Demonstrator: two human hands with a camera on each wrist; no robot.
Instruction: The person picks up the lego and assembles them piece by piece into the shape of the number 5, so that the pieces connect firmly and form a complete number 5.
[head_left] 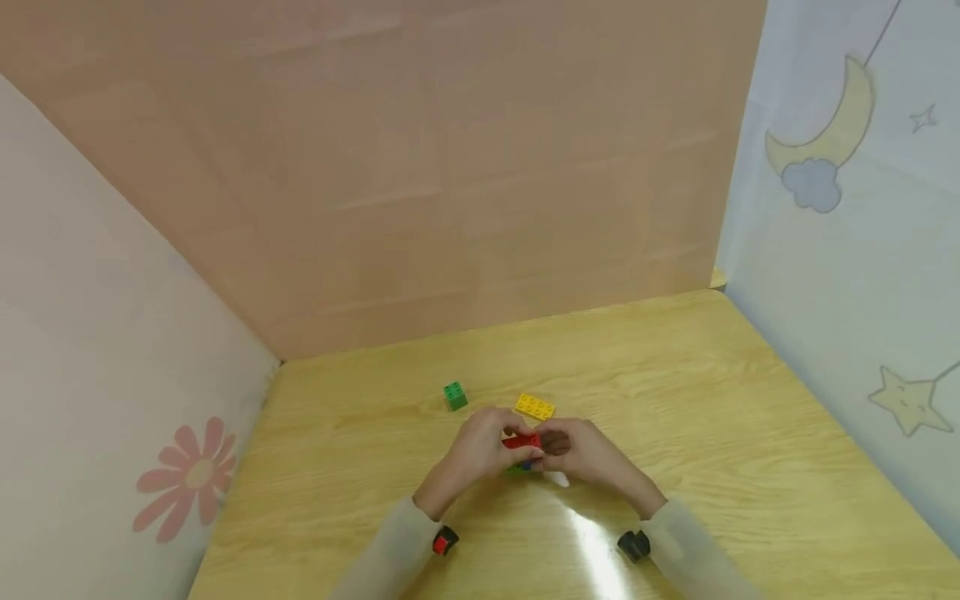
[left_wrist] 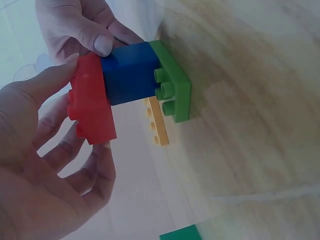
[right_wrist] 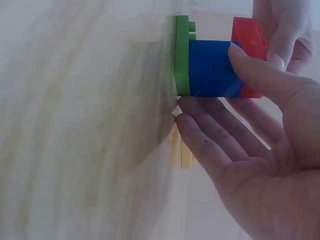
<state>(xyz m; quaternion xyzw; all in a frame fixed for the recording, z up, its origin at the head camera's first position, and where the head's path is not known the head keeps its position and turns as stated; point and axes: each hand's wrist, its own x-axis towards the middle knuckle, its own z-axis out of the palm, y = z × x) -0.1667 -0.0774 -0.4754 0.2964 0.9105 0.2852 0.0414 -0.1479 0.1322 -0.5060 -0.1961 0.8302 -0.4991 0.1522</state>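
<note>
The toy-brick stack is smooth plastic: a red brick, studs up, atop a boxy blue block on a thin, studded green plate, low at the wood-grained desk. The left hand's grip pinches the red brick; the right hand's clamps the blue block. Beyond lie a flat yellow eight-stud plate and a chunky green four-stud brick.

A red block, blue block, bright green block, yellow block and darker green block color a yellowish wood-grain desk; a pink flower patterns a pale wall.
</note>
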